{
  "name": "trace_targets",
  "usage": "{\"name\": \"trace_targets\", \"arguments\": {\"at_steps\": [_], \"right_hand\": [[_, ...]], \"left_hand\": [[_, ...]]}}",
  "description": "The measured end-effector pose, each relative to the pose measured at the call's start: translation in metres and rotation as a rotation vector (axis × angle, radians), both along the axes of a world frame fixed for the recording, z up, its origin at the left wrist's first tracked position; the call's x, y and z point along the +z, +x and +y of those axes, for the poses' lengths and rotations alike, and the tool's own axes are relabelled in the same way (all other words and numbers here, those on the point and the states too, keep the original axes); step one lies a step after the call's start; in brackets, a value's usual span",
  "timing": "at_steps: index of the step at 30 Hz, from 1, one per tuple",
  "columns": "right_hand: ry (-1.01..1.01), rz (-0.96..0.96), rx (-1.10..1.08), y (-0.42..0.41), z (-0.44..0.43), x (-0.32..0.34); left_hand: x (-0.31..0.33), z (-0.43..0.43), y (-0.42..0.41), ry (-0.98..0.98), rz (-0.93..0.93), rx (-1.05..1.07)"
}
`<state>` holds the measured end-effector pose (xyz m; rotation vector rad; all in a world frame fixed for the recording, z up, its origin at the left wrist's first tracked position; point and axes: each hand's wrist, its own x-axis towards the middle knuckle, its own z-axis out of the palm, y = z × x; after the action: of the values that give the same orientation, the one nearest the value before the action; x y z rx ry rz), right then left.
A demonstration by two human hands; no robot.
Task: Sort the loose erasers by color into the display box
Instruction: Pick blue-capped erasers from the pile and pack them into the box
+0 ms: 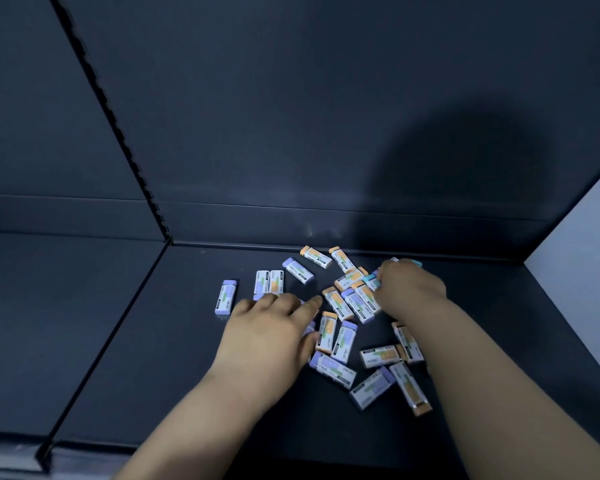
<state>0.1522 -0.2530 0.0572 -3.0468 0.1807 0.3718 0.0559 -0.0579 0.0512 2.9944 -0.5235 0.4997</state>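
While no display box is showing anywhere in view, the sort is looking barely begun: a couple dozen erasers [354, 306] are lying loose on the dark shelf [146, 358], purple & orange ends mixed, nothing grouped by colour yet.

Left hand [271, 336] is lying palm-down, its fingers [310, 305] reaching fwd, loosely spread & near straight, tips touching erasers just beneath them. It isn't pinching anything, as far as I can tell. Just beyond those fingertips a side-by-side pair [269, 281] is sitting; further left of them, one purple eraser [226, 296] is lying alone.

Right hand [411, 285] is curling over the far edge of the pile, knuckles up, digits mostly hidden. It's seemingly gripping teal erasers [373, 279], w/ teal ends poking out either side of the fist. Btwn the two hands the thickest cluster is lying; more strays are sitting nearer the person, beside the rt forearm.

Left to do, I'd judge: pretty much everything.
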Motion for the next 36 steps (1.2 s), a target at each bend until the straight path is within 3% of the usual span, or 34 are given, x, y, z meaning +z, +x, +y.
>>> {"name": "trace_targets", "arguments": {"at_steps": [15, 20, 23, 28, 36], "right_hand": [[-0.033, 0.064, -0.057, -0.013, -0.004, 0.015], [-0.022, -0.055, -0.052, -0.023, -0.001, 0.018], [0.061, -0.122, 0.067, -0.032, 0.012, 0.024], [0.147, -0.057, 0.376, -0.055, 0.043, 0.032], [0.138, -0.028, 0.553, -0.077, 0.056, 0.033]], "left_hand": [[0.003, 0.000, -0.005, 0.037, -0.001, -0.015], [0.000, 0.003, -0.008, 0.072, 0.011, 0.007], [0.000, 0.003, -0.008, 0.065, -0.003, 0.033], [0.001, 0.004, -0.009, 0.031, -0.073, 0.050], [-0.006, 0.006, -0.014, 0.058, -0.102, 0.017]]}}
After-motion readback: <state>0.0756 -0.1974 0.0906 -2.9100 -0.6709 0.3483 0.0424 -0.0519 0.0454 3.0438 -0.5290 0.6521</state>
